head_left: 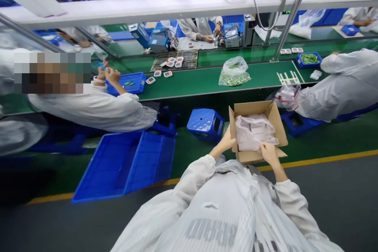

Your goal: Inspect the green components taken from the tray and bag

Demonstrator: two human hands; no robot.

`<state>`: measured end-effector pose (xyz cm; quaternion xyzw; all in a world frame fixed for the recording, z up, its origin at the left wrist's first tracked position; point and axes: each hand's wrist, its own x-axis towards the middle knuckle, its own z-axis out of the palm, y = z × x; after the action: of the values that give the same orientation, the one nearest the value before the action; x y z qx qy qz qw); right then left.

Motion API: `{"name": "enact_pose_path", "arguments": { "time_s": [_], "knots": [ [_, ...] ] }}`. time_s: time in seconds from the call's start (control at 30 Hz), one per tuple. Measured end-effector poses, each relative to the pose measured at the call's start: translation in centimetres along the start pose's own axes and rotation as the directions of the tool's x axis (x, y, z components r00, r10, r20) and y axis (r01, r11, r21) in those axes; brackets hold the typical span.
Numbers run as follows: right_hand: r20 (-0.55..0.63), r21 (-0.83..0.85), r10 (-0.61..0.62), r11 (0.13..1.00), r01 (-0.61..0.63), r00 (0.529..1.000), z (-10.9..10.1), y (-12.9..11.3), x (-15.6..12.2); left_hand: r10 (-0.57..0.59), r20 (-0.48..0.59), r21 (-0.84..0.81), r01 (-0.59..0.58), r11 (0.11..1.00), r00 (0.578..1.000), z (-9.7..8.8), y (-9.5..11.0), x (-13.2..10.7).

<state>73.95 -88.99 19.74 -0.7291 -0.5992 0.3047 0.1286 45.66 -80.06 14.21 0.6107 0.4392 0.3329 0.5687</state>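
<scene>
An open cardboard box (282,130) is in front of my body, its flaps spread. Inside lies a whitish plastic bag (243,136) with pale, boxy contents that I cannot make out clearly. My left hand (226,141) is closed on the left side of the box, its fingers partly hidden behind the cardboard. At the near edge, my right hand (269,153) pinches the bag's plastic, just above the near flap.
A blue stool (203,120) stands left of the box, with blue crates (112,161) nearer. Co-workers sit at the green bench (189,80), which holds a bag of green parts (234,76), a blue tray (138,82) and small white devices (174,62).
</scene>
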Motion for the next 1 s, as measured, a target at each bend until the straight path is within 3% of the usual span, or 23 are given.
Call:
{"name": "enact_pose_path", "arguments": {
  "time_s": [0.17,0.47,0.63,0.83,1.0],
  "knots": [
    [-0.073,0.121,0.04,0.992,-0.031,0.997,-0.8,0.4,0.9,-0.142,0.008,-0.141,0.142,0.98,0.99,-2.9,-2.1,-2.1],
    [-0.094,0.45,0.161,0.887,-0.102,0.983,-2.7,-1.5,4.0,-0.141,0.012,-0.207,0.141,0.968,0.99,-5.5,-4.5,-3.2],
    [-0.139,0.317,0.094,0.947,-0.045,0.986,-3.6,-3.3,6.2,-0.129,-0.002,-0.195,0.126,0.973,0.992,-6.3,-4.8,-3.9],
    [-0.139,0.2,0.034,0.98,-0.006,0.99,-3.4,-4.1,5.9,-0.148,0.006,-0.19,0.146,0.971,0.989,-6.8,-4.4,-4.4],
    [0.025,0.078,-0.21,0.975,0.208,0.977,-1.3,-4.2,4.6,-0.186,0.06,-0.244,0.195,0.95,0.981,-6.0,-3.8,-3.9]
  ]
}}
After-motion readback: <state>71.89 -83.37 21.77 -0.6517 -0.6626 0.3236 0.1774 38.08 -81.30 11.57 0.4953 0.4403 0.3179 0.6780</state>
